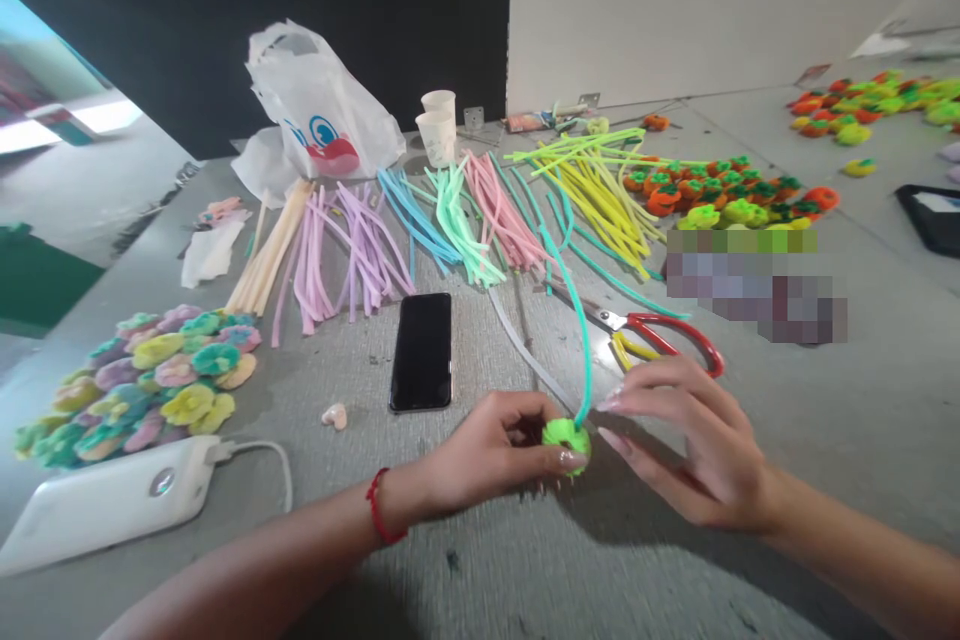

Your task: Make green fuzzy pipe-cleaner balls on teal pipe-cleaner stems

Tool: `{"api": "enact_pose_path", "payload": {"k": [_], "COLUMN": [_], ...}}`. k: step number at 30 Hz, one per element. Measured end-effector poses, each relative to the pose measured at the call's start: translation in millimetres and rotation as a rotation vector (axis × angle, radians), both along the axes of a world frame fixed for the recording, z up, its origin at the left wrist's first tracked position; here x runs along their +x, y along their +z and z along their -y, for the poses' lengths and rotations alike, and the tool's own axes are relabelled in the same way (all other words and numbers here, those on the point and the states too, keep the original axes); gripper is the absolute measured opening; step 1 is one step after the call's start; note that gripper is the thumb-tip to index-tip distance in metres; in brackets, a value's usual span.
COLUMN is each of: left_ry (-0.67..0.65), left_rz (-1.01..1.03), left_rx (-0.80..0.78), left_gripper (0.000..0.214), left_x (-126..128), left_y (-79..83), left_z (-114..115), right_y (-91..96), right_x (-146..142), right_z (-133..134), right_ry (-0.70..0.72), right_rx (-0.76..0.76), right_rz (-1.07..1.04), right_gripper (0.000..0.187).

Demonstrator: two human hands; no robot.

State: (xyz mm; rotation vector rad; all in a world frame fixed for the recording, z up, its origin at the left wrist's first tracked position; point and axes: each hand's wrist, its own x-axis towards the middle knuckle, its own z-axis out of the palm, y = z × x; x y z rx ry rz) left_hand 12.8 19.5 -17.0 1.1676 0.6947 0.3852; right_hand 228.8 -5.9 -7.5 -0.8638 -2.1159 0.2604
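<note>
So the left grip (pixel 495 455) is pinched shut on a fuzzy lime-green pipe-cleaner ball (pixel 566 445), which sits at its 3 o'clock, with a teal pipe-cleaner stem (pixel 579 340) poking up from it. The right grip (pixel 694 445) is half open, fingertips (pixel 611 402) just beside the stem, not touching.

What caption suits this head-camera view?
Left hand grips a fuzzy green pipe-cleaner ball on a teal stem; right hand hovers beside it, near red-handled scissors.

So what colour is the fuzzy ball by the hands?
The fuzzy ball is bright green; the head view shows it best.
</note>
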Motion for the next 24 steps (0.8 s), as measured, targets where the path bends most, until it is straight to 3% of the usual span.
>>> {"api": "enact_pose_path", "payload": {"k": [2,6,19,24], "left_ry": [-0.062,-0.082,0.12,0.169], "left_rz": [0.004,-0.033,-0.027,-0.035], "left_rx": [0.025,0.012,-0.134,-0.027], "left_gripper": [0.024,0.026,0.031,0.033], "left_x": [-0.9,-1.5,5.6,5.0], "left_y": [1.6,2.9,0.9,5.0], "left_z": [-1.6,-3.8,-1.1,-0.3], "right_y": [2.0,0.7,1.5,0.3], "right_x": [2.6,6.4,0.5,-2.1], "right_z": [-2.1,-8.7,-4.0,-1.2], "right_ry": [0.07,0.183,0.126,0.094], "right_rx": [0.093,0.071,0.153,0.118], "right_rz": [0.163,0.313,0.425,0.399], "right_gripper": [0.032,0.023,0.028,0.027]}}
